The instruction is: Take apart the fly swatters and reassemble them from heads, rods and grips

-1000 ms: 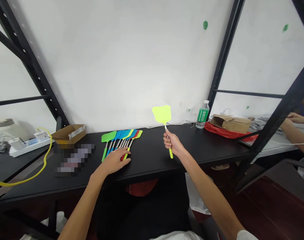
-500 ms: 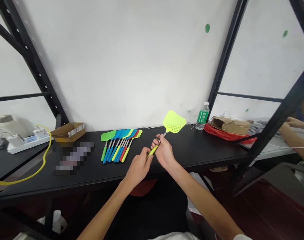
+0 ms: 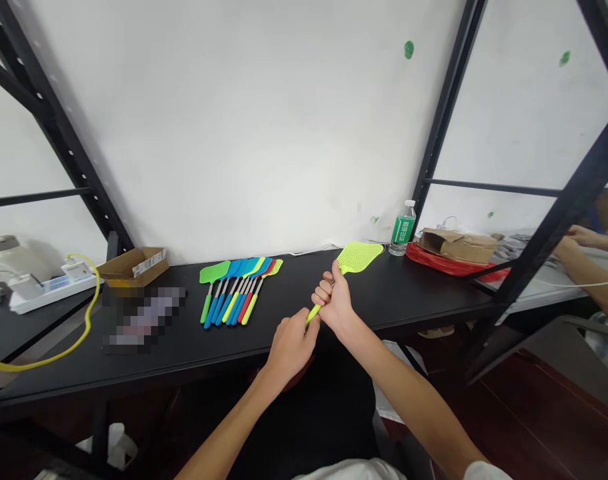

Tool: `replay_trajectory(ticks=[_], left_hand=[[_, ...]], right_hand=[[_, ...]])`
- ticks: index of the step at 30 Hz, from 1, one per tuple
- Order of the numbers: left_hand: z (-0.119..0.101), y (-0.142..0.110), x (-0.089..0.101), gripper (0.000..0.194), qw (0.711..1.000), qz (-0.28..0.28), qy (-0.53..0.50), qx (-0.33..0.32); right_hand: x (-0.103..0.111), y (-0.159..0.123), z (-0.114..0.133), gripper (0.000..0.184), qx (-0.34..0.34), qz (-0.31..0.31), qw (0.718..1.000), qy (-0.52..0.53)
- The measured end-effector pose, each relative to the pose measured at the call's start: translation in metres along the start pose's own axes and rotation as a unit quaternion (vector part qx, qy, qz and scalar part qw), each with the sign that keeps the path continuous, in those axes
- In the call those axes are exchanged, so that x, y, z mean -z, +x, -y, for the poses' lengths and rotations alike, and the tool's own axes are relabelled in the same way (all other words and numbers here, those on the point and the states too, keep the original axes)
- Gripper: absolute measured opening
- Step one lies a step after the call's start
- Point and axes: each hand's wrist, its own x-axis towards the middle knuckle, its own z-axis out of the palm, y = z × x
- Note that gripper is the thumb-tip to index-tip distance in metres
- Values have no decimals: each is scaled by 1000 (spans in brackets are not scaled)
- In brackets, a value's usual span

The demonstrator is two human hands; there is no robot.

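Both hands are closed on one yellow-green fly swatter point(image 3: 360, 257), held slantwise above the front of the black table. My left hand point(image 3: 291, 343) grips the lower end of its handle. Higher up, my right hand point(image 3: 335, 297) wraps round the shaft just below the perforated head, thumb pointing up along it, so the metal rod is hidden. To the left lies a row of several fly swatters point(image 3: 237, 300) with green, blue, yellow and red handles, their heads overlapping toward the wall.
On the table point(image 3: 384, 293), a small cardboard box point(image 3: 134, 267) and a blurred-out object point(image 3: 147, 320) lie left, beside a yellow cable point(image 3: 88, 313) and power strip point(image 3: 54, 293). A water bottle point(image 3: 403, 230) and torn carton point(image 3: 457, 245) stand right. Another person's arm point(image 3: 591, 267) shows far right.
My right hand has closed fully round the shaft near the head. The swatter's head has tipped lower and to the right, and both hands have shifted slightly right.
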Motion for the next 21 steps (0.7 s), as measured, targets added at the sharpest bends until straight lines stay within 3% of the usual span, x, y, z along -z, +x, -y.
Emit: replay_trajectory(ticks=[2, 4, 7, 10, 13, 15, 17, 19, 21], left_hand=[[-3, 1, 2, 43, 990, 41, -131, 22], [-6, 2, 6, 44, 948, 112, -287, 86], [-11, 0, 13, 39, 817, 223, -493, 201], [-14, -3, 24, 38, 689, 296, -612, 252], [-18, -7, 30, 40, 619, 341, -660, 256], [-23, -8, 29, 40, 606, 365, -662, 246], [-27, -8, 25, 36, 626, 376, -645, 226], [-27, -6, 20, 33, 685, 357, -602, 202], [-18, -4, 20, 32, 784, 302, -514, 171]], right_hand=[[-1, 0, 3, 54, 3, 20, 999, -27], [-3, -1, 6, 57, 1, 45, 997, -59], [-7, -4, 11, 61, 4, 83, 992, -97], [-9, -6, 16, 61, 1, 123, 988, -97], [-7, -5, 28, 59, -2, 146, 986, -83], [-2, -1, 43, 57, 26, 143, 987, -69], [4, 5, 63, 52, 72, 140, 986, -51], [12, 11, 83, 46, 104, 138, 984, -52], [20, 18, 98, 41, 132, 126, 981, -69]])
